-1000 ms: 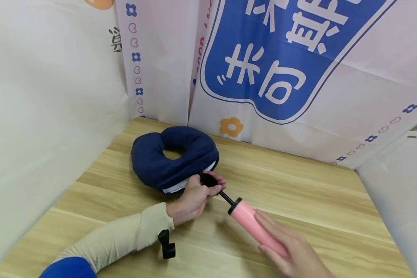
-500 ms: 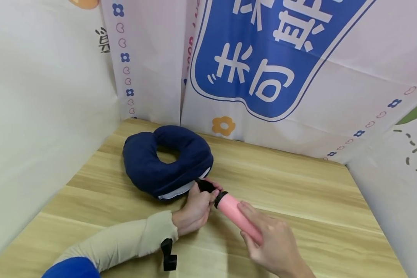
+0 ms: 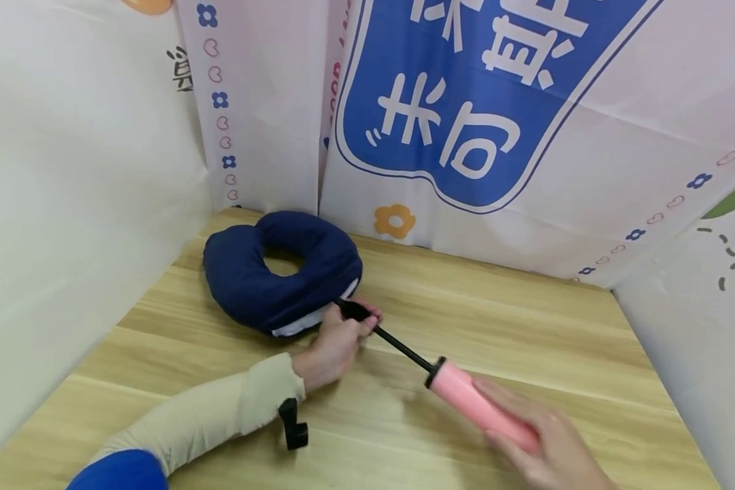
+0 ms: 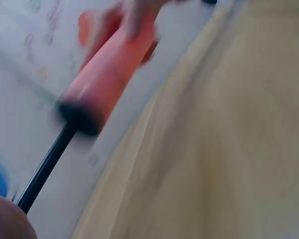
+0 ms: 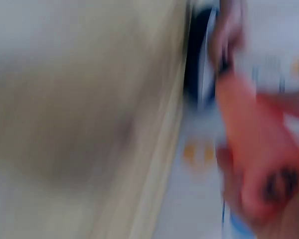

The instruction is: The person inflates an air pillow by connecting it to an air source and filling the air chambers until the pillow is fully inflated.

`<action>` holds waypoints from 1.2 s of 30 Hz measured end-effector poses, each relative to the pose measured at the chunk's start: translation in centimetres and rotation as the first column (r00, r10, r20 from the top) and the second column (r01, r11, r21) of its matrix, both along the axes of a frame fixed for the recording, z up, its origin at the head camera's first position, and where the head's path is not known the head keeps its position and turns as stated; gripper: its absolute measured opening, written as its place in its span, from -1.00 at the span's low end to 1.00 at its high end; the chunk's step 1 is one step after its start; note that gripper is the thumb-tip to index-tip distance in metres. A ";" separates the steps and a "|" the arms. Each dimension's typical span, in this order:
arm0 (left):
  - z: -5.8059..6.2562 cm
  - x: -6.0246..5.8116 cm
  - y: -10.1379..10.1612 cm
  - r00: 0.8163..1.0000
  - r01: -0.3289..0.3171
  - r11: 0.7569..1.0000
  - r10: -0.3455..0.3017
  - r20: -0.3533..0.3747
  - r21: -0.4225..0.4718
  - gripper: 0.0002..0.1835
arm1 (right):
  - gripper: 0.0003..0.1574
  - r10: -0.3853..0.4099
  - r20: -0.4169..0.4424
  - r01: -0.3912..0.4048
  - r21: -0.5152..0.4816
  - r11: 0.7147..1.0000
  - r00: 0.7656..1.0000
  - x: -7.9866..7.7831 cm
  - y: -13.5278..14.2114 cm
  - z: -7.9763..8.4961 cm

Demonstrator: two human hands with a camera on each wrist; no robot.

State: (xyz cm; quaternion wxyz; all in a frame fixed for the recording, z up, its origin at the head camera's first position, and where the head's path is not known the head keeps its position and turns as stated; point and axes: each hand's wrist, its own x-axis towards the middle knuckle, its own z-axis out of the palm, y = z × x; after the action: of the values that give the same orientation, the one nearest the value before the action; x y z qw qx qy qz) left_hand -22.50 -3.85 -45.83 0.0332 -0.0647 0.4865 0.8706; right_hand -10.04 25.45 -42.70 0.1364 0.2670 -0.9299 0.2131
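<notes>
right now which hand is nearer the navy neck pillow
Left: the left hand is beside the navy neck pillow, holding the black handle; the right hand is farther off, gripping the pink barrel.

A: so what's the left grip point(image 3: 333, 341) doing?
B: pinching, its forearm point(image 3: 205, 422) slanting in from lower left
A: and the right grip point(image 3: 545, 435)?
B: holding on too, thumb point(image 3: 510, 447) and fingers point(image 3: 507, 396) lying on opposite sides

Ring pillow point(image 3: 235, 279) was dk blue w/ a wht strip point(image 3: 300, 323). Pump point(image 3: 474, 400) was pink w/ a blk end point(image 3: 435, 373) & blk rod point(image 3: 403, 347). Table point(image 3: 527, 333) was lt brown w/ darker streaks. Sleeve point(image 3: 202, 422) was cream, then blue. Wall point(image 3: 269, 109) was wht w/ a blue sign point(image 3: 370, 160), orange flwr point(image 3: 395, 221) & pink hearts point(image 3: 211, 47).
</notes>
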 end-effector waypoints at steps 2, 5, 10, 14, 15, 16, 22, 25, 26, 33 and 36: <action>0.2 0.8 1.1 1.000 -0.017 1.000 0.017 0.017 -0.009 -0.57 | -0.06 -0.028 -0.097 0.029 0.011 1.000 0.995 -0.4 -1.9 -0.2; 0.2 1.8 2.5 0.999 -0.021 1.000 0.022 0.039 -0.015 -0.51 | -0.08 -0.040 -0.217 0.048 0.031 0.998 0.975 -1.3 -5.0 -0.6; 0.3 1.6 1.8 0.996 0.082 0.996 -0.082 0.017 -0.034 -0.62 | -0.08 -0.013 -0.207 0.022 0.043 0.999 0.978 -1.8 -5.8 -0.3; 0.7 0.6 0.0 0.987 0.156 0.987 -0.156 -0.024 -0.025 -0.65 | -0.07 0.031 -0.064 -0.030 0.022 0.999 0.997 -1.1 -2.9 0.0; 0.7 0.5 -0.5 0.987 0.159 0.987 -0.159 -0.019 -0.023 -0.64 | -0.07 0.041 -0.027 -0.041 0.012 0.999 0.999 -0.8 -2.1 0.0; 0.7 0.4 -0.9 0.986 0.163 0.986 -0.164 -0.009 -0.029 -0.63 | -0.07 0.051 0.011 -0.051 0.004 0.999 0.999 -0.4 -1.3 -0.1; 0.3 0.5 -0.9 0.998 0.056 0.998 -0.056 0.017 -0.042 -0.67 | -0.09 -0.014 0.021 0.015 -0.016 1.000 1.000 0.3 -0.4 0.4; 0.3 1.3 0.4 0.999 -0.011 1.000 0.012 0.032 -0.030 -0.61 | -0.07 -0.029 -0.101 0.026 -0.031 0.999 0.994 -0.8 -3.6 -0.3; 0.2 1.6 0.7 0.999 -0.021 0.999 0.022 0.033 -0.028 -0.58 | -0.06 -0.028 -0.140 0.023 -0.031 0.999 0.990 -1.2 -4.9 -0.6; 0.5 2.4 -0.2 0.999 0.036 0.998 -0.035 0.023 -0.044 -0.64 | -0.12 -0.034 -0.242 0.026 -0.035 0.999 0.970 -2.6 -8.7 -0.6; 0.7 1.6 -1.8 0.974 0.224 0.948 -0.228 0.011 -0.226 -0.75 | -0.12 -0.051 -0.193 0.041 -0.055 0.998 0.980 -2.9 -7.9 0.1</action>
State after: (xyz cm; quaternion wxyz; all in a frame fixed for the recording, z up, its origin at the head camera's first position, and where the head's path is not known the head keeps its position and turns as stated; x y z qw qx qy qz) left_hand -20.88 -5.61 -45.08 0.1213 -0.0050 0.5868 0.8006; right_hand -12.92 17.55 -42.62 0.2383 0.2614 -0.9123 0.2065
